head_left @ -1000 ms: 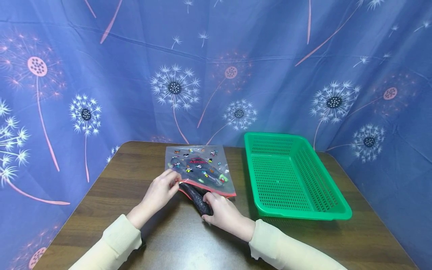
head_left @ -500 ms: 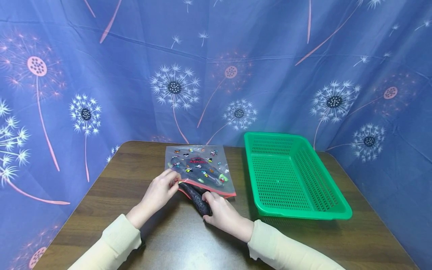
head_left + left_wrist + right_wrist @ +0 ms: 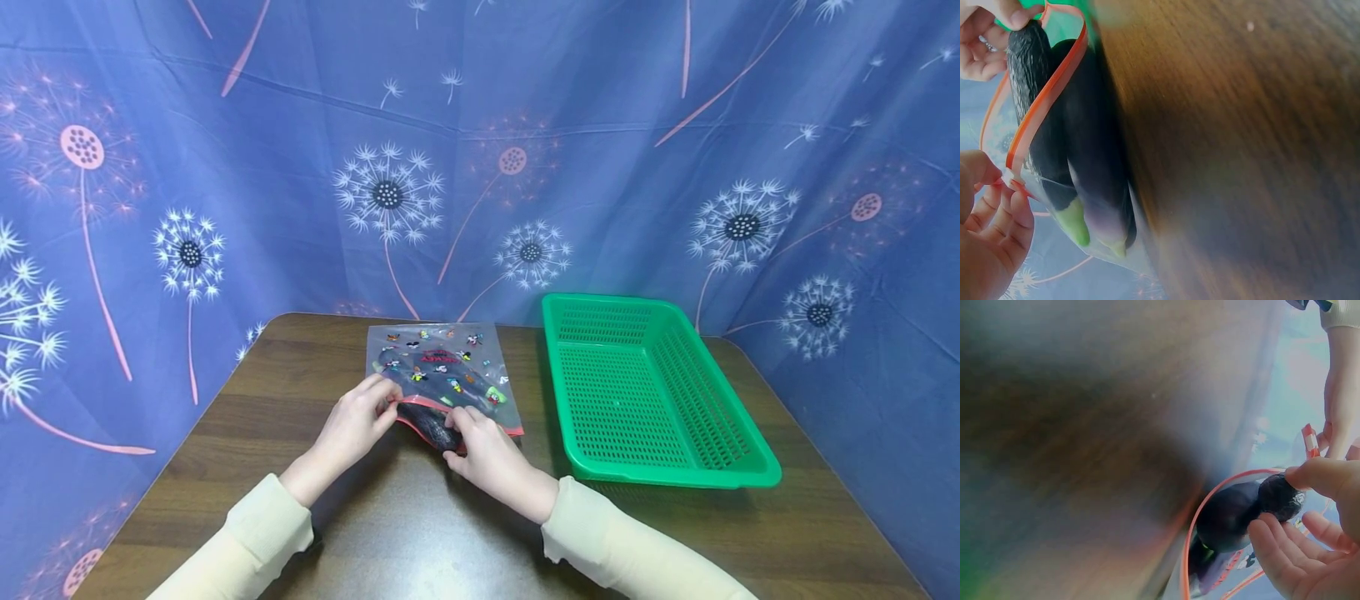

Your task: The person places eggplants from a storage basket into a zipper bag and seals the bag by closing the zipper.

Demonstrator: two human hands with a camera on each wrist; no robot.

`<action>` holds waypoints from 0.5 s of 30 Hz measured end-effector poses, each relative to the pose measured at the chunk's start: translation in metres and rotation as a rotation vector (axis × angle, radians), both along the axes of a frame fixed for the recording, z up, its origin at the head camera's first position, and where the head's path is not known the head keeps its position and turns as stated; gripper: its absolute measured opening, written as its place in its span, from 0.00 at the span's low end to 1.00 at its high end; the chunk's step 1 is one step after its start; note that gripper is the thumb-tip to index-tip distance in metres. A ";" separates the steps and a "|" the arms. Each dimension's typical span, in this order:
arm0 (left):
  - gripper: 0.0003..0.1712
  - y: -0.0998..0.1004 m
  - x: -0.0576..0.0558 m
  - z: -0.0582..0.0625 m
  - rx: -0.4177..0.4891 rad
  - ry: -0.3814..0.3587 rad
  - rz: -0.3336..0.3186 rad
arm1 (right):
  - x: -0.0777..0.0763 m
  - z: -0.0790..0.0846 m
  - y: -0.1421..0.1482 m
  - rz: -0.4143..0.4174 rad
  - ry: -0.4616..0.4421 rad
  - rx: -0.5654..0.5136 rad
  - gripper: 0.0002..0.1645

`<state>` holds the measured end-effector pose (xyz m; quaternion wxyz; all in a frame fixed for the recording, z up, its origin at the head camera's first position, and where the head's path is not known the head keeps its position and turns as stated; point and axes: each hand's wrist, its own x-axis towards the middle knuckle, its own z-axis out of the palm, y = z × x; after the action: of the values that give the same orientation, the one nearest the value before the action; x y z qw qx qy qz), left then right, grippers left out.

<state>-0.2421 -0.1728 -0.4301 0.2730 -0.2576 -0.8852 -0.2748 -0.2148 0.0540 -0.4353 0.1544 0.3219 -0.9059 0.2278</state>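
A clear zip bag with cartoon prints and a red-orange zip edge lies on the table, its mouth towards me. My left hand pinches the bag's left corner at the zip. At the opening, my right hand holds the blunt end of a dark, wrinkled eggplant between thumb and fingers. Most of this eggplant is inside, with its green stem end deep in the bag. Alongside it in the bag lies a smoother eggplant. The right wrist view shows both blunt ends within the zip loop.
A green perforated plastic basket stands on the right of the brown wooden table. A blue dandelion-print cloth hangs behind the table and along both sides.
My right hand has moved away from me and slightly left, pushing the wrinkled eggplant further into the bag. My left hand has stayed at the bag's corner.
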 end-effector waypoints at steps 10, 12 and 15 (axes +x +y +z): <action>0.11 0.000 -0.001 0.000 -0.001 0.012 -0.002 | -0.008 0.007 -0.013 -0.036 0.090 0.064 0.19; 0.11 0.000 -0.001 0.000 0.001 0.019 0.000 | -0.010 0.007 -0.015 -0.038 0.111 0.073 0.19; 0.11 0.000 0.000 0.000 0.005 0.021 0.001 | -0.013 0.008 -0.019 -0.048 0.136 0.079 0.18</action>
<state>-0.2424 -0.1731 -0.4297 0.2831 -0.2592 -0.8818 -0.2742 -0.2279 0.0352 -0.4278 0.2080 0.3207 -0.9090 0.1660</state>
